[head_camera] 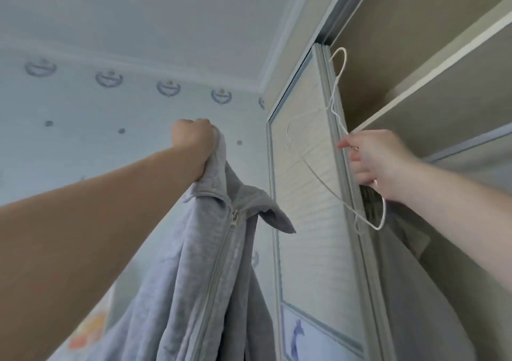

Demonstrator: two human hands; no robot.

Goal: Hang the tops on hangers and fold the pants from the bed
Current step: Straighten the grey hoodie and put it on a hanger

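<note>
Hanging a top is the step in hand. On the left, the left hand (194, 139) clenches the collar of the grey zip top (210, 263), held high. On the right, the right hand (374, 161) grips a white hanger (336, 89) beside the wardrobe door (304, 194). Next, I judge, a hanger arm must slip into the neck.

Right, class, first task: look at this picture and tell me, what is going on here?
A person stands by an open wardrobe, arms raised. The left hand grips a grey zip-up top by its upper edge, and the garment hangs down from that hand. The right hand holds a white wire hanger with its hook pointing up, next to the wardrobe's sliding door. The top and hanger are apart; the top is not yet on the hanger.
</note>
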